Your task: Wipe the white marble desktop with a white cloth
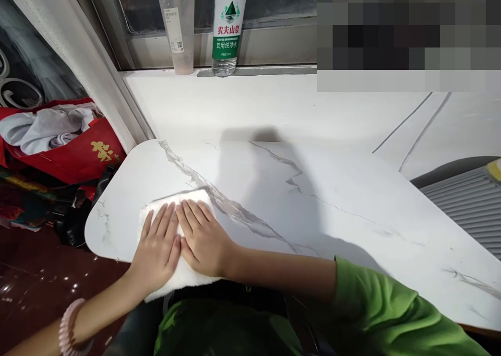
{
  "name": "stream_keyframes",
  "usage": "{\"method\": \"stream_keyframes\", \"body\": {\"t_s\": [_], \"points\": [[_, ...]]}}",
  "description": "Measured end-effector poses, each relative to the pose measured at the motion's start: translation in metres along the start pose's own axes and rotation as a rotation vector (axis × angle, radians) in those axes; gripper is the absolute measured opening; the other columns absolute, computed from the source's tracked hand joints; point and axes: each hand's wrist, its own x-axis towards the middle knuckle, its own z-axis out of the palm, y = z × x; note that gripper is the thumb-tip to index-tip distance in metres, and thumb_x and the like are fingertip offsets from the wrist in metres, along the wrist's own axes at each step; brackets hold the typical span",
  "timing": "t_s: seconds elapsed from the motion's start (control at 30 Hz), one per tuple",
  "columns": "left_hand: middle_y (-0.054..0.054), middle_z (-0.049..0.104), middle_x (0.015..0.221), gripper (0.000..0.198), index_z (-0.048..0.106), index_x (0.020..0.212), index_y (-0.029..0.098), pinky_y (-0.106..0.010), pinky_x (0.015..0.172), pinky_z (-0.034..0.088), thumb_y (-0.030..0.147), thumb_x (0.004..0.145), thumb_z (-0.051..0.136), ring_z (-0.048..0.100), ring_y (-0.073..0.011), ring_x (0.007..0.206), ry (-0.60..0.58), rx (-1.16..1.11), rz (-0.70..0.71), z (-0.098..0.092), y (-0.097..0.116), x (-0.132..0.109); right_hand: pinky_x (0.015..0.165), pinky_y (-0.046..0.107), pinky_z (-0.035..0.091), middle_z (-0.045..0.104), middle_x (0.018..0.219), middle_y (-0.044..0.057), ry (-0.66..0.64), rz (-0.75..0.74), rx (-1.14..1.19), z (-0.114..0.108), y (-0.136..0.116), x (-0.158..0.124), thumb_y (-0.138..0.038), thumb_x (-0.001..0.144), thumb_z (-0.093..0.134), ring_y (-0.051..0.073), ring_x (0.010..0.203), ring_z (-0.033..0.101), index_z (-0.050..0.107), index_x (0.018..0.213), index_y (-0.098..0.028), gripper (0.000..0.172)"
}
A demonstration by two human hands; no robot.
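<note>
A white cloth [195, 277] lies spread on the white marble-patterned table [266, 189], toward its left end. Part of the cloth reaches past the table's near edge. My left hand [156, 246] rests flat on the cloth with its fingers stretched out. Beside it, my right hand [205, 238] also presses flat on the cloth, fingers extended and pointing up and left. The two hands touch or nearly touch at the thumbs and forefingers. Neither hand is wrapped round anything.
A clear plastic cup [183, 48] and a water bottle [229, 37] stand on the window ledge behind the table. To the left are a red bag [78, 152] with pale fabric in it and a curtain [74, 43]. A grey ribbed object [462, 204] sits at the right.
</note>
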Motion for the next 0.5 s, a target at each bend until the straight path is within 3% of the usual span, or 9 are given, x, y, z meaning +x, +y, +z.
{"method": "stream_keyframes", "body": {"t_s": [0.13, 0.23, 0.33, 0.5], "points": [[-0.013, 0.037, 0.155, 0.056, 0.025, 0.154, 0.013, -0.052, 0.119, 0.024, 0.023, 0.099, 0.026, 0.028, -0.0274, 0.147, -0.050, -0.033, 0.008, 0.000, -0.001, 0.009, 0.118, 0.057, 0.024, 0.031, 0.153, 0.030, -0.109, 0.087, 0.034, -0.007, -0.001, 0.004, -0.031, 0.094, 0.039, 0.040, 0.145, 0.026, 0.030, 0.148, 0.009, 0.068], [-0.014, 0.041, 0.153, 0.055, 0.033, 0.150, 0.009, -0.051, 0.119, 0.024, 0.023, 0.098, 0.023, 0.030, -0.0271, 0.146, -0.100, -0.060, -0.009, 0.007, -0.016, 0.035, 0.117, 0.059, 0.021, 0.028, 0.155, 0.029, -0.172, 0.161, 0.056, -0.008, 0.015, 0.025, -0.031, 0.091, 0.044, 0.043, 0.144, 0.025, 0.030, 0.148, 0.008, 0.071], [-0.015, 0.043, 0.151, 0.054, 0.039, 0.146, 0.008, -0.051, 0.119, 0.023, 0.022, 0.096, 0.026, 0.032, -0.0274, 0.144, -0.138, -0.058, -0.059, 0.020, -0.035, 0.081, 0.120, 0.052, 0.017, 0.032, 0.155, 0.025, -0.126, 0.217, 0.022, -0.002, 0.049, 0.056, -0.026, 0.092, 0.041, 0.037, 0.145, 0.026, 0.033, 0.148, 0.006, 0.065], [-0.013, 0.041, 0.153, 0.052, 0.041, 0.144, 0.010, -0.048, 0.119, 0.022, 0.018, 0.094, 0.031, 0.034, -0.0260, 0.143, -0.138, -0.052, -0.100, 0.047, -0.056, 0.187, 0.119, 0.044, 0.019, 0.043, 0.149, 0.022, 0.023, 0.312, -0.063, 0.008, 0.131, 0.107, -0.017, 0.090, 0.038, 0.031, 0.142, 0.033, 0.045, 0.141, 0.003, 0.055]]}}
